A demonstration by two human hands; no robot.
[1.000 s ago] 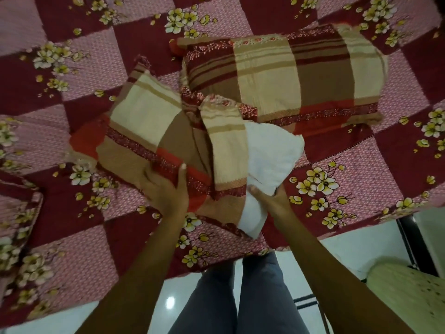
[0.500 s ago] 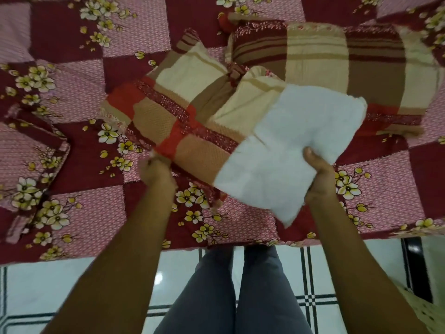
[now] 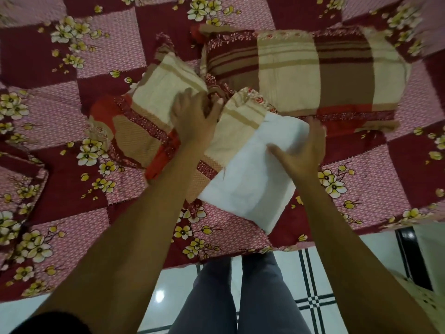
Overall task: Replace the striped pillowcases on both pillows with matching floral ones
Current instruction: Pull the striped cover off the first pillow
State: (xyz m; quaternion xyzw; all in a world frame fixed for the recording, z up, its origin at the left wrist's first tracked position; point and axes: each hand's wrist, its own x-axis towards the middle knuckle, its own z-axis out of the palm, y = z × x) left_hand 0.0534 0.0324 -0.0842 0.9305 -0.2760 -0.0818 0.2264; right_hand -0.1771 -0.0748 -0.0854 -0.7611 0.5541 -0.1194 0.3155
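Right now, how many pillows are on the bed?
2. A striped-cased pillow lies farther back on the right; a white pillow, half out of its striped pillowcase, lies nearer. None seems hidden.

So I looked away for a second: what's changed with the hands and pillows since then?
The left hand moved from the striped pillowcase's near edge up onto its top. More of the white pillow is out; the right hand now rests on it. The second striped pillow stayed put.
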